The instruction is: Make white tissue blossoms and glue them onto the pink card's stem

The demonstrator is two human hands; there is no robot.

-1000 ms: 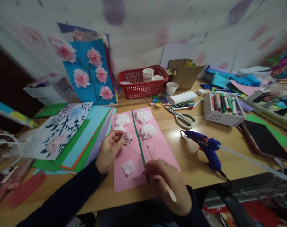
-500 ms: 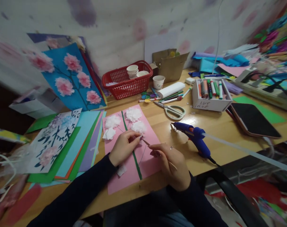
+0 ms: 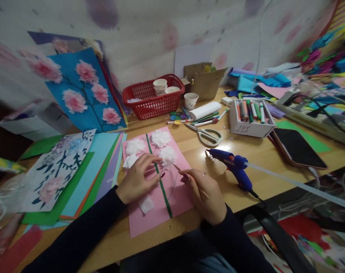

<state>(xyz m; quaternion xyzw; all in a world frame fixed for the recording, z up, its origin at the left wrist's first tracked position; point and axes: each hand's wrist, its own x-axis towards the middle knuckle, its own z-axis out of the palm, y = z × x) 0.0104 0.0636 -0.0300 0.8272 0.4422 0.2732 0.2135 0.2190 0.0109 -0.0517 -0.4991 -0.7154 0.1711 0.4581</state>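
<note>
A pink sheet of paper [image 3: 175,189] lies in front of me, with a painted green stem [image 3: 165,195], thin pencil lines and several white tissue flowers [image 3: 160,138]. My left hand [image 3: 139,178] rests over the left part of the sheet, thumb and fingers apart, holding nothing visible. My right hand [image 3: 206,193] grips a thin pointed stick [image 3: 176,167], its tip by the lower right flower [image 3: 168,155]. Most of the stick is hidden in my fingers. Below my left hand lies a small folded white tissue piece [image 3: 146,204].
A blue glue gun [image 3: 231,163] stands at right, near scissors [image 3: 209,137] and a box of markers [image 3: 252,127]. Behind are a red basket [image 3: 149,108] and a paper cup [image 3: 191,101]. Coloured sheets [image 3: 78,170] lie left; a phone [image 3: 298,148] lies far right.
My left hand has moved left and off the lower right flower, its fingers now parted. The stick stays in my right hand near that flower. The view has shifted slightly.
</note>
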